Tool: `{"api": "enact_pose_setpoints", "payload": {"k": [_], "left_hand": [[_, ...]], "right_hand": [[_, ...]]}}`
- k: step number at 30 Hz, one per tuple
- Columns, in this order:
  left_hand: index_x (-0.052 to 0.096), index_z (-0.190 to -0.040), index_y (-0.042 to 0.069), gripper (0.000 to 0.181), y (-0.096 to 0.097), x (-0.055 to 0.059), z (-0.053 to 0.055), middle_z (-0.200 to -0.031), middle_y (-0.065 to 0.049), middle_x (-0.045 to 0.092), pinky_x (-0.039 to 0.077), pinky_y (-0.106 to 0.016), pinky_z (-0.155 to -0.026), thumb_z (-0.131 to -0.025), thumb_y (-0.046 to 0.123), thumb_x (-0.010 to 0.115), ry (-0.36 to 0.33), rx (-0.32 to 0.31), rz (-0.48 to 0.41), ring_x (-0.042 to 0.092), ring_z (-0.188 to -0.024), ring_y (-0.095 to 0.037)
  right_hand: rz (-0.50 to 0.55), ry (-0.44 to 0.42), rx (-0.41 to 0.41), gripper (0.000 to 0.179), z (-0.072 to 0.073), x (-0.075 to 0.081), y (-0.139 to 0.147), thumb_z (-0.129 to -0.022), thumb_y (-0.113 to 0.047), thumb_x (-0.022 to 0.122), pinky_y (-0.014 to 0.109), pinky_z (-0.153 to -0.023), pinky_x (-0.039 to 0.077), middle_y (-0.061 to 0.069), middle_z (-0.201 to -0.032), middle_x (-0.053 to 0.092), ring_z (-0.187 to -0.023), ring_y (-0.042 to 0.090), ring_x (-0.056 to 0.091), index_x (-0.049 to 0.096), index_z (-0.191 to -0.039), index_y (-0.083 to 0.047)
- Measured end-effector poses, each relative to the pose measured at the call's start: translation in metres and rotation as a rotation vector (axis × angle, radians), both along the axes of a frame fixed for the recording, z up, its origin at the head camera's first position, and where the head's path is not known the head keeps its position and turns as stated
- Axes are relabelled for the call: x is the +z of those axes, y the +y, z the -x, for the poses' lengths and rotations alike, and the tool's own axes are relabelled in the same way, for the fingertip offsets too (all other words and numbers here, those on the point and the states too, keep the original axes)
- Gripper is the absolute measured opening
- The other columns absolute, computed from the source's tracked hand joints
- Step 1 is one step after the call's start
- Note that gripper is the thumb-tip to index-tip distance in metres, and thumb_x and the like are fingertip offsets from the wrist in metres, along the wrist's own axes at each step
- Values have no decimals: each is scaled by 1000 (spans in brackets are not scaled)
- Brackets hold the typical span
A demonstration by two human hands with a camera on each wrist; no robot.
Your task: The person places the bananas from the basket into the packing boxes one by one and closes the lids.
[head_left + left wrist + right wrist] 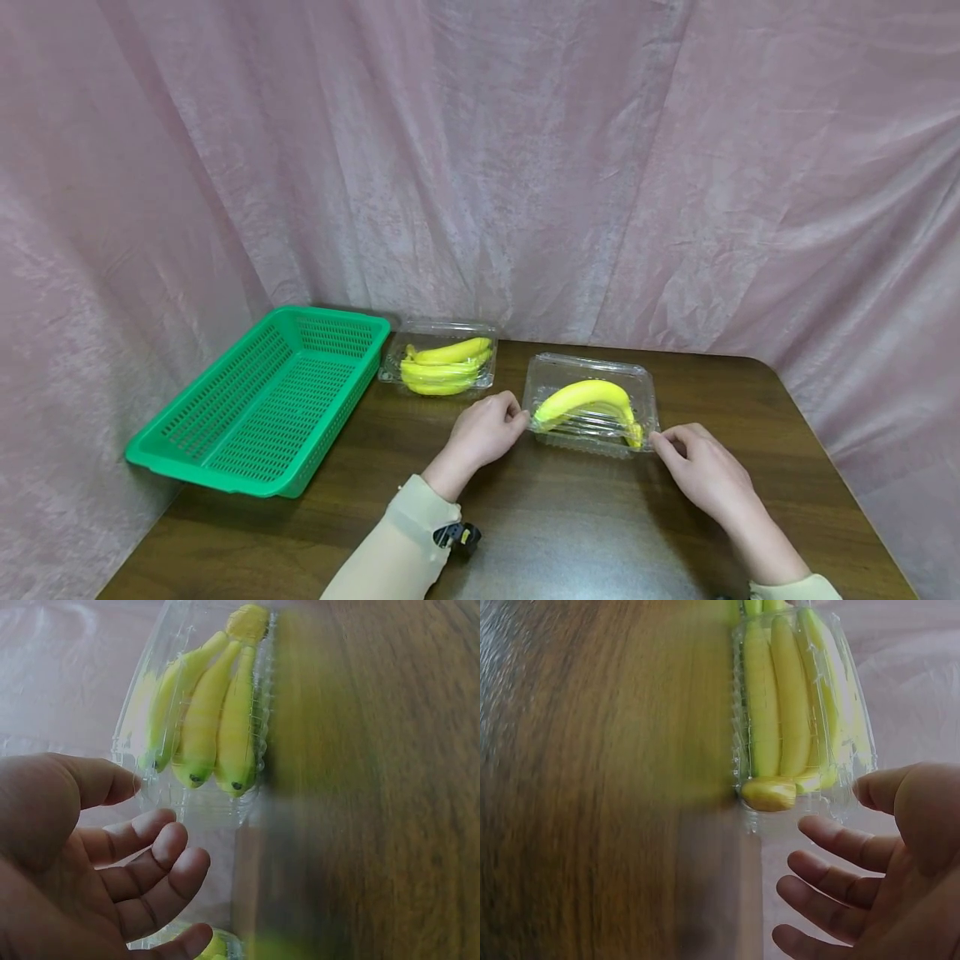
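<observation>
A clear plastic clamshell box (551, 377) with a bunch of bananas (588, 396) inside lies on the table, its lid over the fruit. My left hand (487, 429) is at the near left corner, the thumb (112, 782) touching the lid's edge. At the near right corner is my right hand (705, 467), its thumb (881, 787) against the plastic edge. Both wrist views show the other fingers loosely bent, with a gap between them and the thumb. The bananas' green tips point toward the left hand, the stem end toward the right.
A second clear box (435, 332) holding bananas (442, 371) stands behind my left hand. Left of it is a green plastic basket (300, 467) with slotted sides. A pink curtain (525, 167) hangs behind the brown wooden table (570, 533).
</observation>
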State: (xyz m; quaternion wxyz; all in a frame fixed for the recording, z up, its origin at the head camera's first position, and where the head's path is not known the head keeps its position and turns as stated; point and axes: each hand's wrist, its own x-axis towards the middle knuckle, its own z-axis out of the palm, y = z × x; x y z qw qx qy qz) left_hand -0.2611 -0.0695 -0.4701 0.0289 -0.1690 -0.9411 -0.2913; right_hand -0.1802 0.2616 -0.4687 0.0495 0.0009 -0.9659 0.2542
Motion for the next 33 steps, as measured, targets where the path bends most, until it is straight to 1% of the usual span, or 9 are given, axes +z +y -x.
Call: {"api": "enact_pose_setpoints", "payload": {"k": [4,9,12,18,21,24,26,28,33], "left_hand": [[69,-88,18,19,0,0,-1,-87,3,59,51,-38,-69,-106,26,70,26,6,18,57,-74,-16],[68,-88,16,20,1,0,-3,-94,-1,60,54,-41,-72,-105,25,73,63,0,38,59,-79,-19],[68,-91,15,19,1,1,-4,-98,-3,62,56,-43,-76,-105,25,75,86,1,44,63,-85,-22],[68,-107,12,19,2,0,-6,-108,-5,65,58,-45,-79,-107,30,75,102,15,56,67,-94,-26],[70,-119,10,26,3,1,-6,-116,-7,67,59,-46,-81,-108,34,72,99,21,65,68,-99,-26],[69,-134,9,37,5,1,-7,-129,-10,68,60,-48,-88,-110,36,70,102,28,74,70,-112,-28],[67,-142,8,43,5,2,-7,-137,-12,67,61,-50,-92,-110,37,69,113,28,80,69,-120,-30],[65,-147,7,47,6,2,-8,-142,-13,66,61,-51,-94,-111,37,69,125,28,86,69,-124,-30],[64,-150,7,49,9,6,-12,-142,-15,66,62,-51,-94,-111,37,69,149,17,103,69,-123,-31]], "right_hand": [[-16,40,-8,51,-1,0,-2,-114,-49,57,69,-94,53,24,-141,67,-131,51,62,78,-125,-5],[-11,49,1,51,-2,-1,-1,-115,-48,57,71,-95,51,26,-142,65,-133,53,60,76,-130,-3],[-6,54,15,52,-2,-1,-1,-115,-47,58,72,-97,51,28,-144,64,-134,54,58,74,-136,-2],[10,74,49,59,-1,-2,-1,-114,-45,61,74,-103,47,31,-150,59,-139,56,52,63,-148,3],[26,58,61,66,-2,-2,0,-115,-47,59,77,-105,44,32,-155,53,-143,57,48,56,-156,4],[39,48,78,72,-3,-2,0,-115,-50,58,79,-106,41,33,-162,46,-146,58,44,46,-163,2],[47,63,98,74,-3,-2,0,-114,-49,60,81,-106,40,32,-165,42,-148,59,41,42,-167,0],[52,90,120,74,-3,-3,-1,-113,-47,63,81,-107,39,30,-168,40,-150,57,40,40,-168,-2],[52,150,167,77,-2,-2,-4,-111,-42,68,80,-111,37,25,-174,33,-155,55,36,38,-170,-4]]}}
